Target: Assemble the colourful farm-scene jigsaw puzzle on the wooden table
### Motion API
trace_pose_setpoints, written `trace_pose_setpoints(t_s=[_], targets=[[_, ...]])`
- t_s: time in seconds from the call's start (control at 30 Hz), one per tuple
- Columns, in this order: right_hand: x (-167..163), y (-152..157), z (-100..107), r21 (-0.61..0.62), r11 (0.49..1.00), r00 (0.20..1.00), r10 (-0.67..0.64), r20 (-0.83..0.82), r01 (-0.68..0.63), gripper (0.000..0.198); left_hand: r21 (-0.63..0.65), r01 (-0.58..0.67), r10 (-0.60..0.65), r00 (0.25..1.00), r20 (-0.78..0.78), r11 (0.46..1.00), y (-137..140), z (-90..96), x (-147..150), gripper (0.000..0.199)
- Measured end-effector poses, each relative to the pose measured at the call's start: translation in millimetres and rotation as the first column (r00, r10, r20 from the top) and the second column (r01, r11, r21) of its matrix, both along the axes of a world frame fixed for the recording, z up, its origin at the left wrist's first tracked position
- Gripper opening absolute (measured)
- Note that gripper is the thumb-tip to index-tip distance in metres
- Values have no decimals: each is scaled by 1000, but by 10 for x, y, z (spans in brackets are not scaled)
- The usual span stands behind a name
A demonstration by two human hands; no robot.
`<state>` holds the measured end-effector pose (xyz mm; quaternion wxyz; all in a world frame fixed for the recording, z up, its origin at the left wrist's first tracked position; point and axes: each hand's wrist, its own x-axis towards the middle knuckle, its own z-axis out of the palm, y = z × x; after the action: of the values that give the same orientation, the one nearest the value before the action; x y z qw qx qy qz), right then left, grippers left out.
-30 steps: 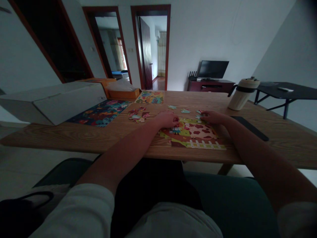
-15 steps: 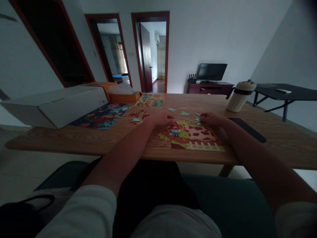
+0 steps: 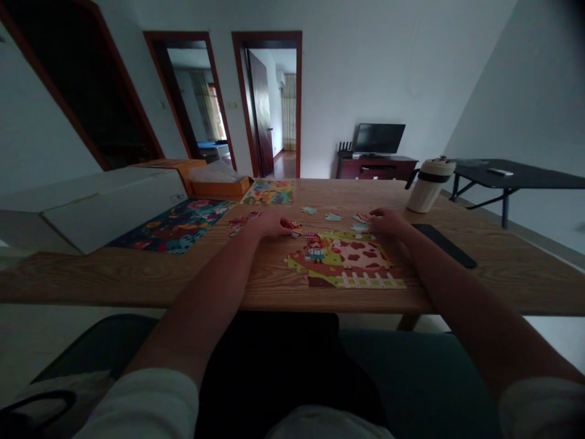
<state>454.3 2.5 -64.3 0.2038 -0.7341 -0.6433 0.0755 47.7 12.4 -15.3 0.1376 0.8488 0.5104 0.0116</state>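
Part-joined puzzle (image 3: 350,261) lies by the surface's (image 3: 269,286) near edge, left hand (image 3: 275,224) at loose pieces (image 3: 297,230), right hand (image 3: 386,221) at pale pieces (image 3: 360,227), both grips indeterminable; the right forearm (image 3: 443,280) brushing it could unseat joins.

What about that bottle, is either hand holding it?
No, the bottle stands apart from both the left hand and the right hand, which are near the puzzle.
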Motion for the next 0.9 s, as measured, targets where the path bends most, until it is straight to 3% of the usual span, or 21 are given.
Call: trace_pose_setpoints(t_s=[0.47, 0.73, 0.9], targets=[[212, 109, -146, -40, 999, 998, -24, 57, 26, 60, 120, -26, 33, 998, -50, 992, -166, -27, 88, 29], [415, 70, -18, -31, 991, 990, -127, 58, 129, 61, 140, -73, 77, 997, -24, 987, -17, -56, 38, 32], [151, 30, -23, -11, 996, 991, -82, 109, 84, 54, 147, -164, 178, 980, -90, 976, 49, -36, -25, 31]])
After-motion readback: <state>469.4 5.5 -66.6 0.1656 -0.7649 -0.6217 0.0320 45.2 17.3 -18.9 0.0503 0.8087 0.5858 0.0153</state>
